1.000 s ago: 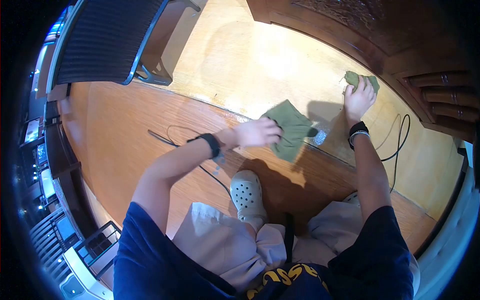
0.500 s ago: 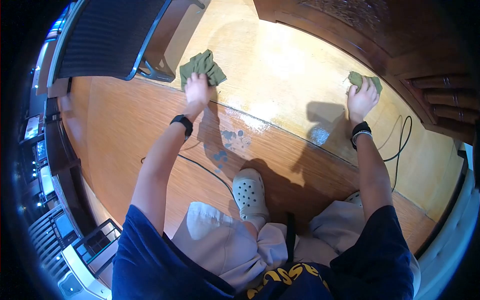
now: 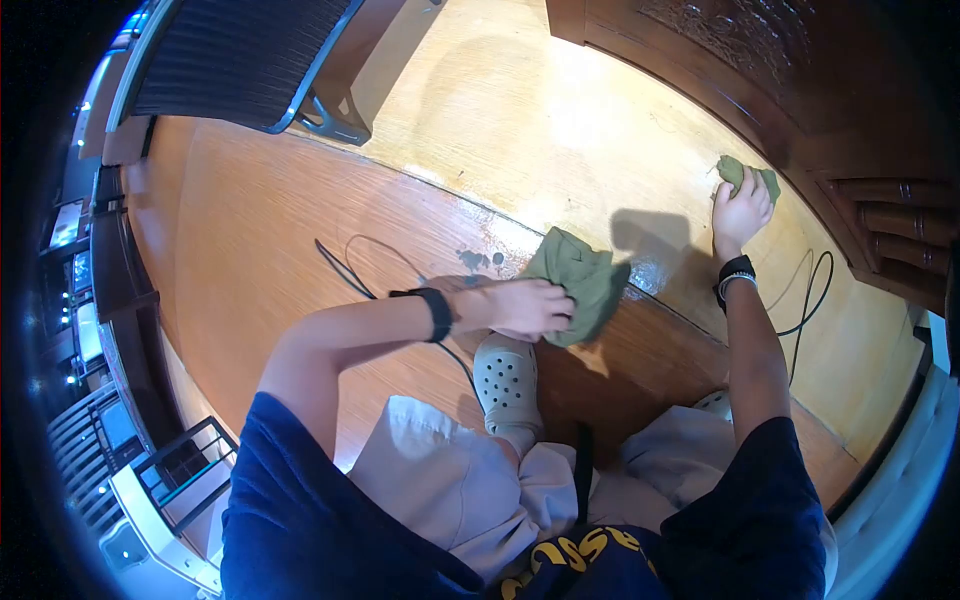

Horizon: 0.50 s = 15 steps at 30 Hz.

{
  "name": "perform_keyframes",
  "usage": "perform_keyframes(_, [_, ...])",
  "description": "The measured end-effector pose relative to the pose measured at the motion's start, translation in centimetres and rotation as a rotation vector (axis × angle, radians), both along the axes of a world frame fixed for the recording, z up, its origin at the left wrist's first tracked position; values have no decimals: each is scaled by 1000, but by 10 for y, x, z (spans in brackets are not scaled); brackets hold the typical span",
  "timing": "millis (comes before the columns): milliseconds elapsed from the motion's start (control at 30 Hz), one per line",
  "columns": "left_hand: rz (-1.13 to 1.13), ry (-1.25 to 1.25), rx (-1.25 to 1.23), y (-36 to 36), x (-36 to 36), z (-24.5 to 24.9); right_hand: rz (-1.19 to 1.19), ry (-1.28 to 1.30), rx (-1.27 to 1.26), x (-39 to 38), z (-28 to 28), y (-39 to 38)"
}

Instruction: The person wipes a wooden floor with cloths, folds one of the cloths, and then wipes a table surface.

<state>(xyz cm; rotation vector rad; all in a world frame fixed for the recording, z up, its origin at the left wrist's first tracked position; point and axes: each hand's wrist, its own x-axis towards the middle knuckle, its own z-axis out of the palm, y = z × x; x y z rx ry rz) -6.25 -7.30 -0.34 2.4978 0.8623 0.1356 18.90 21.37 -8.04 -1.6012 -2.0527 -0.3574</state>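
A green cloth (image 3: 588, 280) is gripped by my left hand (image 3: 528, 306), just above the wooden floor and in front of my clog. Its far part spreads over the seam between the orange-brown and the pale floor. Over at the right, my right hand (image 3: 742, 212) is closed on a second green cloth (image 3: 738, 172), which lies bunched on the pale floor beside the dark wooden furniture. Grey wet-looking patches (image 3: 483, 261) show on the floor left of the first cloth.
A dark ribbed chair (image 3: 230, 60) stands at the upper left. Carved wooden furniture (image 3: 720, 90) runs along the upper right. Thin black cables (image 3: 345, 268) lie on the floor at left and right. My light clog (image 3: 505, 385) is below my left hand.
My left hand has swept the first cloth from the upper left down and right, to near my clog. Fewer of the grey patches show. My right hand has shifted only slightly.
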Motion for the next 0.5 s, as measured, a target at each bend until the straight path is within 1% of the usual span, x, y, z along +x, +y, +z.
perform_keyframes(67, [44,-118,-21,-2,-43,-4,1,2,7,0,-1,1])
perform_keyframes(133, [132,21,110,-15,-89,-7,9,10,13,-1,0,0])
perform_keyframes(200, [262,129,119,-31,-134,-8,19,16,17,0,2,-2])
perform_keyframes(267, [448,291,70,-45,-176,8,16,13,10,0,1,0])
perform_keyframes(333, [798,523,-69,-59,-211,19,15,10,13,0,0,1])
perform_keyframes(367, [962,572,120,-77,-236,2,14,2,17,0,-1,1])
perform_keyframes(433, [1361,901,-89,-89,-266,-8,16,-2,26,0,0,1])
perform_keyframes(467, [1551,896,-184,-96,-283,-18,18,-7,36,0,0,1])
perform_keyframes(500, [1737,884,-284,-94,-288,-17,15,-7,32,0,1,0])
